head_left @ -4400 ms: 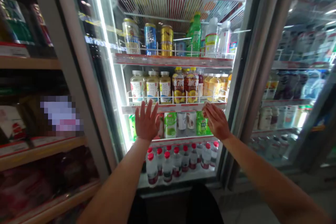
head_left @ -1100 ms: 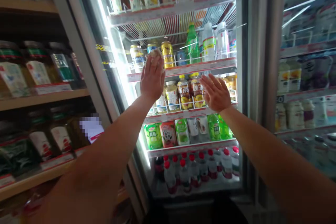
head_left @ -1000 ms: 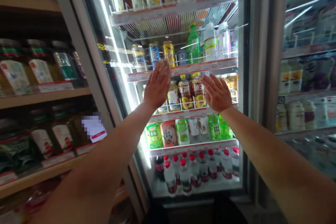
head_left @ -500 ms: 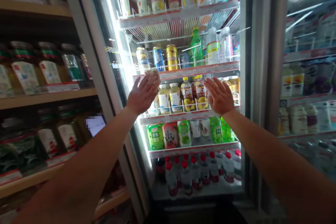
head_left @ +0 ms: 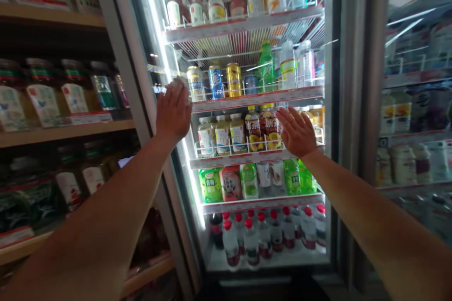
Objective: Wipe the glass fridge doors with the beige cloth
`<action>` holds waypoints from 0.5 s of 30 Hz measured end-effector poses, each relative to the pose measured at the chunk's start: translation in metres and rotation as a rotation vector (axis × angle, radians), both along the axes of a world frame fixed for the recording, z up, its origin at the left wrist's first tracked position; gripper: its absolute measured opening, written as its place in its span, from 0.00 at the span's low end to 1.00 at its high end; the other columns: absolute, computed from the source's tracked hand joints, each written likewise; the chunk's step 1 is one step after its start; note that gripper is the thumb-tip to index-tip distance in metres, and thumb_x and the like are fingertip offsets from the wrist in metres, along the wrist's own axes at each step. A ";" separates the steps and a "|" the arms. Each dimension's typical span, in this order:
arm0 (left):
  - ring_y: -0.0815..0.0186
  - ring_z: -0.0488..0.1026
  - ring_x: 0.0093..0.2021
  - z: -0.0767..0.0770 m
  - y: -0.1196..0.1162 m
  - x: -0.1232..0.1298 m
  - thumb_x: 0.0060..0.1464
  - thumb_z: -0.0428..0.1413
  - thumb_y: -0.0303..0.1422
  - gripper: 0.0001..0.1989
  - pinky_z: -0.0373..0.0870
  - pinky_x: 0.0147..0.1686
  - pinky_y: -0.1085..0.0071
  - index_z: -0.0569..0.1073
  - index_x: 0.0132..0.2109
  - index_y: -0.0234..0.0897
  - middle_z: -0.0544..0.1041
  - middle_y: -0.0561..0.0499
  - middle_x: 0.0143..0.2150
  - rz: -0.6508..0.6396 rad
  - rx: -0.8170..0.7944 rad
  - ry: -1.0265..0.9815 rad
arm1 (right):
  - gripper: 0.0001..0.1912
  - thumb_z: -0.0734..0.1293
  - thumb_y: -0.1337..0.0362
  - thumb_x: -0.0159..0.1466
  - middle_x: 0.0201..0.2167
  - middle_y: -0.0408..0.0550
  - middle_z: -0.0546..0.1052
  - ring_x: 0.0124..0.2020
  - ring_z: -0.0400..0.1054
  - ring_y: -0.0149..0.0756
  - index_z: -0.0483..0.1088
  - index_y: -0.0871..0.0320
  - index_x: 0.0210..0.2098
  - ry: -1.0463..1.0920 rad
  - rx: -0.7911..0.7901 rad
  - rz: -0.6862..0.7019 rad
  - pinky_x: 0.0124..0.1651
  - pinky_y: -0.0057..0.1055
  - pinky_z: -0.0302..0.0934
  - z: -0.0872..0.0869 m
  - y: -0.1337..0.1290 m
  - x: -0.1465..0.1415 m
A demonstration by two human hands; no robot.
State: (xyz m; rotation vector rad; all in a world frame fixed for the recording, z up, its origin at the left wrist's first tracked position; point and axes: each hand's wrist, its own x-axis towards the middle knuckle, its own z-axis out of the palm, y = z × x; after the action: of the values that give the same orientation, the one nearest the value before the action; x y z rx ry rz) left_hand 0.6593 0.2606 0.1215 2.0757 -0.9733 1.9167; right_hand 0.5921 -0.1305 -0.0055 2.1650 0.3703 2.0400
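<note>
My left hand [head_left: 173,110] is raised flat against the glass front of a lit drinks fridge, near its left edge. Under its fingers is a crumpled pale cloth [head_left: 179,82], mostly covered by the hand. On the right side of the same glass, my right hand [head_left: 298,134] lies with its fingers stretched out and holds nothing. Behind the glass, iced tea bottles [head_left: 254,129] stand just left of my right hand. Drink cans [head_left: 216,81] are on the shelf above, to the right of my left hand.
Wooden shelves [head_left: 67,131] with jars and bottles stand on the left. A metal frame [head_left: 353,117] borders the fridge on the right, with another stocked fridge beyond it. Red-capped bottles [head_left: 263,233] fill the fridge's bottom.
My left hand has moved left and slightly up across the glass with the cloth. My right hand has stayed almost in place.
</note>
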 end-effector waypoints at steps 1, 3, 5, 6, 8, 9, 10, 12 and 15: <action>0.51 0.44 0.76 0.003 -0.006 0.001 0.69 0.43 0.42 0.29 0.39 0.74 0.41 0.58 0.73 0.38 0.56 0.44 0.75 -0.013 -0.031 -0.005 | 0.36 0.56 0.67 0.70 0.72 0.42 0.60 0.74 0.51 0.41 0.45 0.49 0.75 -0.008 -0.004 -0.003 0.72 0.48 0.48 0.000 0.000 0.000; 0.52 0.41 0.77 0.003 -0.021 0.003 0.69 0.44 0.39 0.29 0.40 0.75 0.43 0.58 0.73 0.37 0.54 0.45 0.76 -0.045 -0.052 -0.004 | 0.35 0.57 0.67 0.69 0.72 0.43 0.61 0.74 0.51 0.41 0.48 0.51 0.75 -0.021 -0.016 -0.007 0.71 0.47 0.48 -0.001 0.001 0.000; 0.52 0.39 0.77 -0.002 -0.033 0.005 0.68 0.44 0.37 0.29 0.41 0.75 0.45 0.58 0.72 0.35 0.53 0.44 0.76 -0.062 -0.005 -0.003 | 0.35 0.57 0.68 0.69 0.71 0.43 0.61 0.74 0.51 0.42 0.50 0.52 0.74 -0.021 -0.017 -0.009 0.71 0.47 0.48 -0.001 0.001 -0.001; 0.52 0.39 0.77 -0.002 -0.037 0.005 0.68 0.44 0.36 0.29 0.41 0.75 0.45 0.58 0.72 0.34 0.53 0.43 0.76 -0.062 0.033 -0.003 | 0.34 0.57 0.68 0.68 0.71 0.44 0.62 0.74 0.51 0.43 0.52 0.53 0.74 -0.018 -0.016 -0.007 0.71 0.47 0.48 0.000 0.000 -0.001; 0.51 0.38 0.77 0.004 -0.043 0.006 0.68 0.45 0.37 0.28 0.41 0.75 0.45 0.58 0.71 0.32 0.54 0.43 0.76 -0.048 0.102 -0.004 | 0.33 0.58 0.67 0.68 0.70 0.44 0.64 0.73 0.53 0.44 0.56 0.53 0.72 0.009 -0.027 0.001 0.71 0.47 0.48 0.005 -0.003 -0.003; 0.51 0.39 0.77 0.011 -0.044 0.006 0.68 0.45 0.37 0.28 0.40 0.75 0.45 0.59 0.71 0.32 0.54 0.44 0.76 -0.041 0.122 -0.005 | 0.32 0.59 0.67 0.68 0.70 0.44 0.65 0.72 0.55 0.45 0.58 0.52 0.71 0.031 -0.036 0.006 0.71 0.47 0.48 0.010 -0.006 -0.004; 0.51 0.39 0.77 0.019 -0.046 0.006 0.68 0.45 0.37 0.28 0.40 0.75 0.45 0.59 0.71 0.31 0.53 0.44 0.76 -0.039 0.132 -0.003 | 0.31 0.59 0.67 0.68 0.69 0.44 0.66 0.71 0.57 0.45 0.60 0.52 0.71 0.052 -0.040 0.010 0.71 0.47 0.47 0.016 -0.009 -0.005; 0.52 0.41 0.77 0.035 -0.054 0.007 0.69 0.45 0.37 0.27 0.38 0.76 0.47 0.59 0.71 0.32 0.53 0.45 0.76 -0.063 0.117 -0.003 | 0.30 0.59 0.66 0.68 0.69 0.45 0.66 0.70 0.58 0.47 0.61 0.52 0.70 0.051 0.009 0.012 0.71 0.49 0.46 0.031 -0.019 -0.007; 0.53 0.41 0.77 0.041 -0.075 0.005 0.68 0.45 0.35 0.27 0.36 0.77 0.49 0.59 0.71 0.34 0.54 0.45 0.75 -0.109 0.064 -0.010 | 0.30 0.57 0.66 0.69 0.70 0.53 0.65 0.71 0.56 0.51 0.62 0.59 0.69 -0.080 0.210 0.000 0.71 0.53 0.47 0.049 -0.032 -0.007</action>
State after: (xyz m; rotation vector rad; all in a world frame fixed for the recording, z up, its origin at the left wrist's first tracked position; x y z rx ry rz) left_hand 0.6638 0.1859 0.1630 2.0034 -1.1398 1.8675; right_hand 0.5852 -0.1629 0.0438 2.1864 0.1526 2.2481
